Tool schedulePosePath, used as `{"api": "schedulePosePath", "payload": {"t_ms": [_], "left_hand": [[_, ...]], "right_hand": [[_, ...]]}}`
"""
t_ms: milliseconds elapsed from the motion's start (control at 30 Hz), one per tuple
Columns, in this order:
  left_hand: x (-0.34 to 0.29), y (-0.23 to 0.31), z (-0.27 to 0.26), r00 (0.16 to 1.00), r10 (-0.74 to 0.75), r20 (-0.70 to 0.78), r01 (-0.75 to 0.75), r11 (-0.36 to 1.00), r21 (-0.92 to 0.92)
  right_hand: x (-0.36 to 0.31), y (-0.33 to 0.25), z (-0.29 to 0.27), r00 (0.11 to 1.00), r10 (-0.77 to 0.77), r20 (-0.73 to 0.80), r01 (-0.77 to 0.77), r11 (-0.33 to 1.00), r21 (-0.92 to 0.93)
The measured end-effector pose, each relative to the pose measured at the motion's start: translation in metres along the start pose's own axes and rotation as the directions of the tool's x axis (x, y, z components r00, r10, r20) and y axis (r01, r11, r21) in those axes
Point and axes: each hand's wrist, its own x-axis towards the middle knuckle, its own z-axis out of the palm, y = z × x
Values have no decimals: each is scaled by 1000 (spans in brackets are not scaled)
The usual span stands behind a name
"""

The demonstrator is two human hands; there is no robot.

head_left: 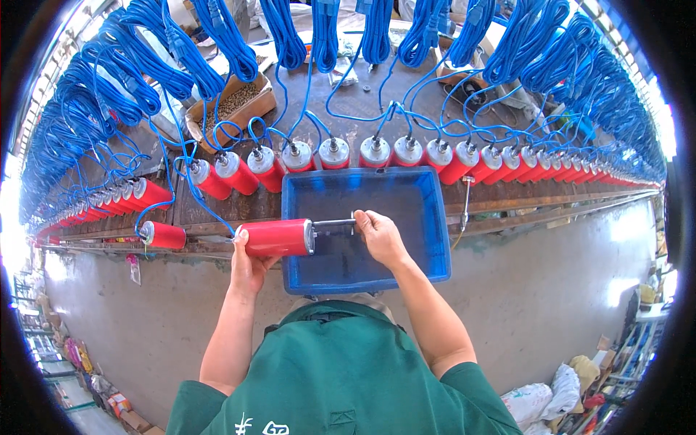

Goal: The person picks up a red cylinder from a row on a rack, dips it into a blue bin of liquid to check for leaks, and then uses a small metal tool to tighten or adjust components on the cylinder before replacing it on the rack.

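Note:
My left hand (248,270) is wrapped around a red cylinder (277,238) with metal end caps, which lies on its side. A blue cable runs to its left end. Between the fingers of my right hand (381,238) is the handle of a thin metal T-handle wrench (332,222). Its shaft reaches left to the cylinder's right end; how the tip meets that end is too small to tell. Both things are held over a blue plastic tub (366,272), the cylinder partly past its left rim.
A long row of red cylinders (373,154) stands along the bench (326,94), their blue cables rising to hanging coils (328,36). Another cylinder (164,235) lies at the left edge. A cardboard box (230,109) of small parts sits behind. A metal tool (466,203) hangs at the bench's front edge.

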Motion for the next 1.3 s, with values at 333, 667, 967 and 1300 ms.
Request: {"api": "schedulePosePath", "payload": {"t_ms": [333,667,967,1300], "left_hand": [[0,0,-1,999,14,33,-14,1000,0],[0,0,-3,998,19,60,-17,1000,-24],[2,1,-2,995,32,97,-30,999,-28],[8,-4,-9,998,5,64,1,997,-80]], "right_hand": [[-4,-5,3,990,106,95,-127,958,257],[3,5,-6,968,100,231,-143,974,178],[4,-17,-13,960,-29,278,74,985,-154],[11,-9,12,981,177,79,-189,965,183]]}}
